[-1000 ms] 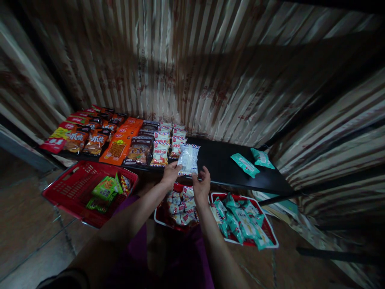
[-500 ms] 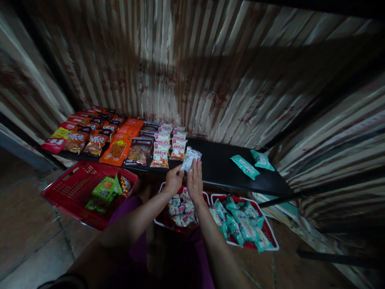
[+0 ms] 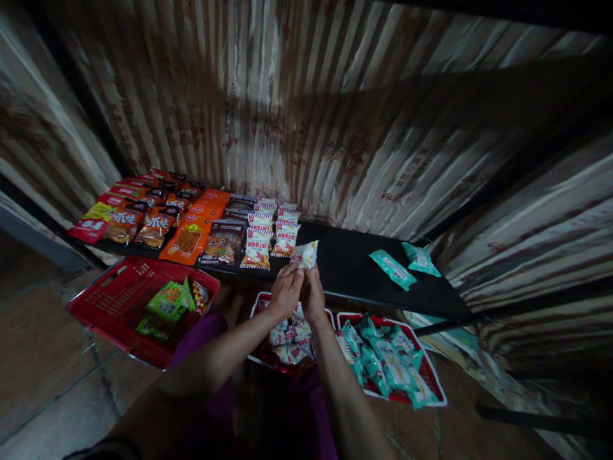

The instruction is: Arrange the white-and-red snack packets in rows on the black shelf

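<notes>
Between both hands, at the front edge of the black shelf (image 3: 345,262), is a small white snack bag (image 3: 306,254). My left hand (image 3: 287,289) is closed on its lower left side, and my right hand (image 3: 313,297) grips it from the right. Left of it on the shelf, two rows of white-and-red snack bags (image 3: 257,248) lie one behind another. Below my hands a red basket with a white rim (image 3: 330,314) holds more of the white snack bags (image 3: 293,342).
Brown snack bags (image 3: 223,241), orange packets (image 3: 186,235) and red-and-black bags (image 3: 125,225) fill the shelf's left. Two teal bags (image 3: 393,269) lie at its right. Teal bags (image 3: 383,358) fill another basket. A red basket (image 3: 108,306) at left holds green packets (image 3: 167,300). Striped sheeting (image 3: 306,128) stands behind.
The snack bag has been turned in my hands, its printed side now partly showing. My left hand has moved slightly right, closer to my right hand.
</notes>
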The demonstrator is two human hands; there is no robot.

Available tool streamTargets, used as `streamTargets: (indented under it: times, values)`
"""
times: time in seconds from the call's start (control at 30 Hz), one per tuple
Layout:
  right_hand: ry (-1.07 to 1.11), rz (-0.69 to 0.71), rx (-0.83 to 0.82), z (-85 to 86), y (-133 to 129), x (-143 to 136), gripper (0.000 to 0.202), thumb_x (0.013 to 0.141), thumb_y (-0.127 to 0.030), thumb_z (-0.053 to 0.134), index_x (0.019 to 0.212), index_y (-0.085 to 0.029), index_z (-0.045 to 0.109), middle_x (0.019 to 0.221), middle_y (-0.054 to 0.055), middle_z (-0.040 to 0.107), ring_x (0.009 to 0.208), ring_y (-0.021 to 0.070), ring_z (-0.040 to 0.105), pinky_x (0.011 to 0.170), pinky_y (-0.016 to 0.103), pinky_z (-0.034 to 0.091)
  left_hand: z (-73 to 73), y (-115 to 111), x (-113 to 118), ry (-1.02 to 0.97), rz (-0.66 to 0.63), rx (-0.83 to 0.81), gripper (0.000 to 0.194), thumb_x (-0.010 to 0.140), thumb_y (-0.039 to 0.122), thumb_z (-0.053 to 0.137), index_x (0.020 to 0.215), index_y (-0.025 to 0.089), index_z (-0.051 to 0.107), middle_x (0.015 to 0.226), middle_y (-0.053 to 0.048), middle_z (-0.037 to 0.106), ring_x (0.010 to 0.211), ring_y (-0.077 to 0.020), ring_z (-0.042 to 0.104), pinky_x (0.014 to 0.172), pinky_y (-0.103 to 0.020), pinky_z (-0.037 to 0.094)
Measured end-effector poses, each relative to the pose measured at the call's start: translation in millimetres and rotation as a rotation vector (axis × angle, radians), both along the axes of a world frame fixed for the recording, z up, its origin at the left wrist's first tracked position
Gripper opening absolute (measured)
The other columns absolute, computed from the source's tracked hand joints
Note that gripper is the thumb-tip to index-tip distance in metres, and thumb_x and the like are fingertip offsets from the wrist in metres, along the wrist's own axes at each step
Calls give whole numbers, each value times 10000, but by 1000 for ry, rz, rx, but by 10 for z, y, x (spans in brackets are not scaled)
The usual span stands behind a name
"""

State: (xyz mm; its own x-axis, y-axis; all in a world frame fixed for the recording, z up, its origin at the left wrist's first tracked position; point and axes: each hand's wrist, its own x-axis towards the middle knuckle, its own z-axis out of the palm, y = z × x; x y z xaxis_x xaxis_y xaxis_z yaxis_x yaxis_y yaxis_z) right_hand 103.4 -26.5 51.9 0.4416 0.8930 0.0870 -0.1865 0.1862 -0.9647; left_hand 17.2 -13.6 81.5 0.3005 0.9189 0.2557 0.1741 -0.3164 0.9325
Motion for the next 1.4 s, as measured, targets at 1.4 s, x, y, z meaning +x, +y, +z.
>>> streamTargets:
  times: [1.4]
  values:
    - [369,43,-117,-180,570,381,440,586,-216,765,1012,-206,655,858,2,727,733,143,665,737,275,525,-451,530,30,2,291,166,258,840,187,454,1063,182,583,1135,-99,574,1136,-193,507,1005,-391,403]
